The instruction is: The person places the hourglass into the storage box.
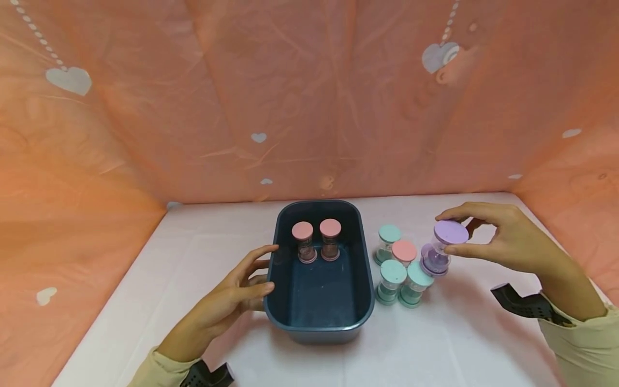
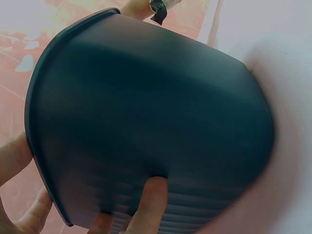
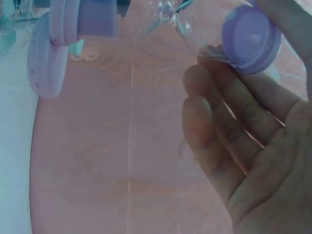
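Observation:
A dark blue plastic tub [image 1: 365, 279] stands mid-table with two pink-capped sand timers [image 1: 316, 240] upright inside at its far end. My left hand [image 1: 270, 269] rests on the tub's left outer wall, fingers fairly straight; the left wrist view shows fingertips [image 2: 152, 195] pressing that wall [image 2: 146, 107]. Right of the tub, my right hand [image 1: 447, 234] pinches the top cap of a purple sand timer [image 1: 437, 262], which leans slightly with its base low by the table. The right wrist view shows that cap [image 3: 251, 39] between my fingers [image 3: 214, 112], with the timer's other end [image 3: 46, 58] far off.
A cluster of teal-capped timers [image 1: 394, 274] and one pink-capped timer [image 1: 404, 250] stands between the tub and the purple timer. White cloth covers the table [image 1: 193, 279]. Orange fabric walls [image 1: 309, 97] close in the back and both sides.

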The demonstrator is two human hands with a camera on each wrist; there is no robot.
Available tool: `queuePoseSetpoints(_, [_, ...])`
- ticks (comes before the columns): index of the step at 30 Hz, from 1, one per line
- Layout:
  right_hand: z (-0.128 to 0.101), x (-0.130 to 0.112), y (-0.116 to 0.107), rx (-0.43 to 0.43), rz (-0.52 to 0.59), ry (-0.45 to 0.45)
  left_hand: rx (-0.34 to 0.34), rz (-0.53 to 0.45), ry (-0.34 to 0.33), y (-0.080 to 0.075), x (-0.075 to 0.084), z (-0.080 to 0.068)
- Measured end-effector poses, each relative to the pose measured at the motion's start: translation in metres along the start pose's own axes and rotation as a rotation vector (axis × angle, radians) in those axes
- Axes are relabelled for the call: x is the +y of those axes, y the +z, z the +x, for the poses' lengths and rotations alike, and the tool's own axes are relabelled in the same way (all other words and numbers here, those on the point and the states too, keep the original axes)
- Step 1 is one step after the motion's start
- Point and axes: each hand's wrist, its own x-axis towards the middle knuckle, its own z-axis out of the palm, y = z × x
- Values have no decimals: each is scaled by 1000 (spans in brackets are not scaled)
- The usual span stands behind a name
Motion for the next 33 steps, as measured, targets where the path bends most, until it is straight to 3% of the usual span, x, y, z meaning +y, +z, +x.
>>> queuePoseSetpoints(10, [-5, -2, -7, -50, -71, 40, -8, 0, 8, 2, -1, 4])
queuePoseSetpoints(17, [-7, -3, -4, -27, -129, 33, 4, -9, 4, 0, -3, 0])
queuePoseSetpoints(25, [-7, -4, 0, -21, -121, 67, 17, 7, -17, 0, 0, -6])
queuePoseSetpoints(33, [-7, 0, -5, -31, -113, 88, 26, 9, -3, 2, 0, -1])
